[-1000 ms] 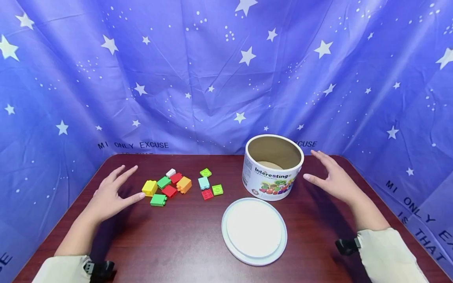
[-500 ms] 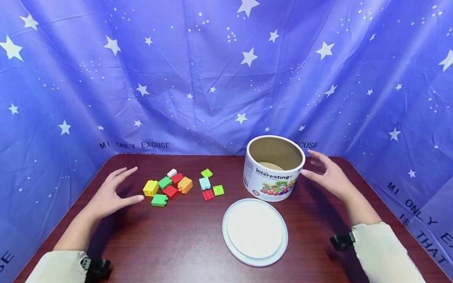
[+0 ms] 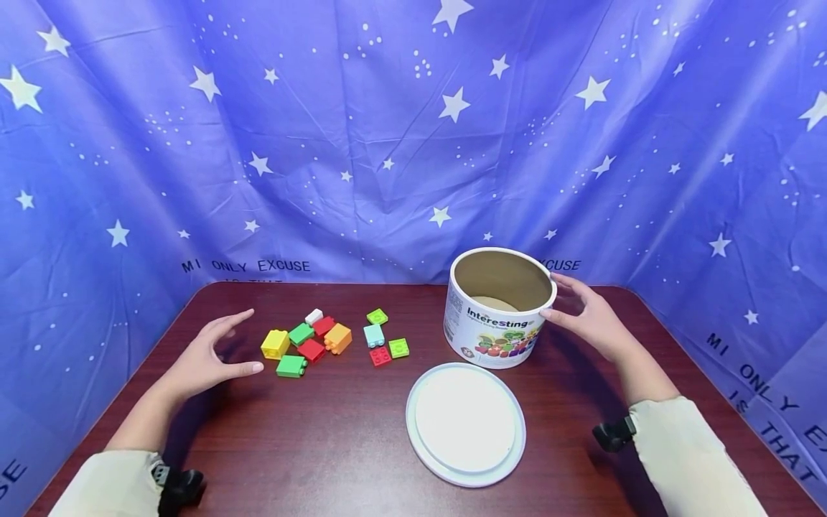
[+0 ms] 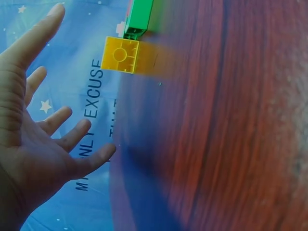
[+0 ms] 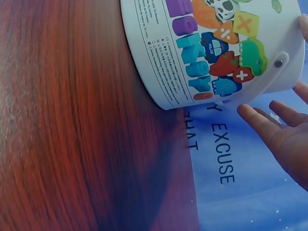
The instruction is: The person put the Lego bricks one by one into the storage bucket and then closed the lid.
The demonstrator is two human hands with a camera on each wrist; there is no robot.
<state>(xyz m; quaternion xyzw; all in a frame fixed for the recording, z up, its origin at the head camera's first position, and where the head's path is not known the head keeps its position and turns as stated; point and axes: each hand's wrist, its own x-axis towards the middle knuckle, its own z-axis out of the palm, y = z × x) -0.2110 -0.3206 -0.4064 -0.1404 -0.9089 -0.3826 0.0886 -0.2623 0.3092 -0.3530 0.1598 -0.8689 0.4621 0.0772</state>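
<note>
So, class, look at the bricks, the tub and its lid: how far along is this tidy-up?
Done: the lid is off and lies flat in front of the open tub. In hand: the right hand reaches the tub's side, thumb at the wall by the rim; the left hand hovers open beside the yellow brick. Left: all the bricks sit loose on the table, and no brick shows in the tub.
</note>
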